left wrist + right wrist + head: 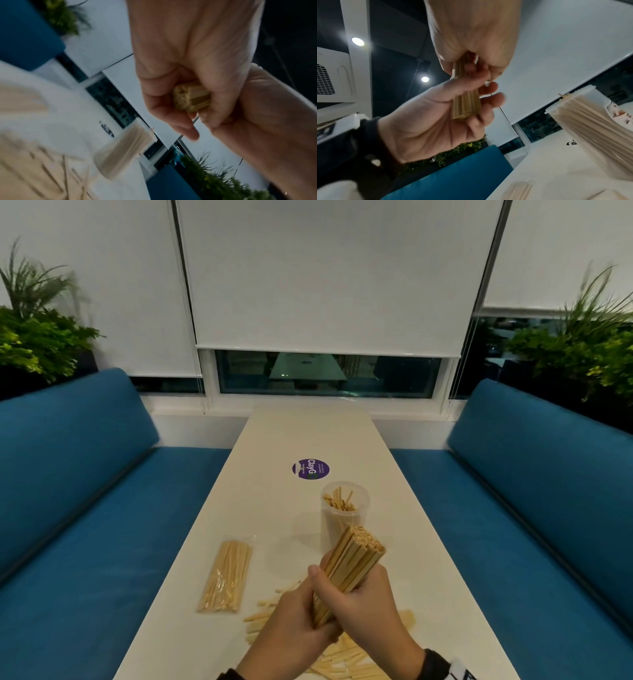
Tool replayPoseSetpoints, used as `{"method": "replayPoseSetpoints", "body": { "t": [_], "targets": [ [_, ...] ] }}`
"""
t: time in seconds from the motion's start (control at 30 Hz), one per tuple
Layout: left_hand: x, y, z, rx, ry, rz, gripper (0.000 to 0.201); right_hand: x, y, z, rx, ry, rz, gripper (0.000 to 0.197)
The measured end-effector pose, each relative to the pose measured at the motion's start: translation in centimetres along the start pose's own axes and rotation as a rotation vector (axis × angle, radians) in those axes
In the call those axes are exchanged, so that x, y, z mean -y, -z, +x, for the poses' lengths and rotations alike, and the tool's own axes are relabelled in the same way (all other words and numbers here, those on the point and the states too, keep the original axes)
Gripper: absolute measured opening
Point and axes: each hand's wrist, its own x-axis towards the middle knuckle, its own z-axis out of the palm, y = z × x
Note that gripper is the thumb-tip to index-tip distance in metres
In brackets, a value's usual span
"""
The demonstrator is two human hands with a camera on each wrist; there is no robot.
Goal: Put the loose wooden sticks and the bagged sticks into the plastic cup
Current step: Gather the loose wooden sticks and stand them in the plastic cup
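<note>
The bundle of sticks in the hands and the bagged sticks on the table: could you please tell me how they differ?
The bundle is bare wood; the bagged sticks sit in clear plastic. The bundle is held tilted above the table by the left hand and right hand, near the cup; the bagged sticks lie flat, untouched, to the left. The bundle is packed into a thick block; the bagged sticks are spread flatter. Both are pale wooden sticks of similar length.

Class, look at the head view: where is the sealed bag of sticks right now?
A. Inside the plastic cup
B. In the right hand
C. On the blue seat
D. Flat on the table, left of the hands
D: the bag of sticks lies flat on the table, left of both hands.
</note>
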Motion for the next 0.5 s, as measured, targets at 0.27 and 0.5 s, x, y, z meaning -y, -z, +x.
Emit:
{"method": "replayPoseSetpoints", "body": {
  "t": [0.27,0.5],
  "targets": [
    [2.6,-0.2,1.0,-0.034,0.029,0.187,0.012,0.7,3.9,1.7,0.207,-0.162,0.002,0.019],
    [2.4,-0.7,5.4,-0.002,0.044,0.179,0.032,0.9,5.5,4.8,0.026,-0.08,-0.165,0.015]
  ]
}}
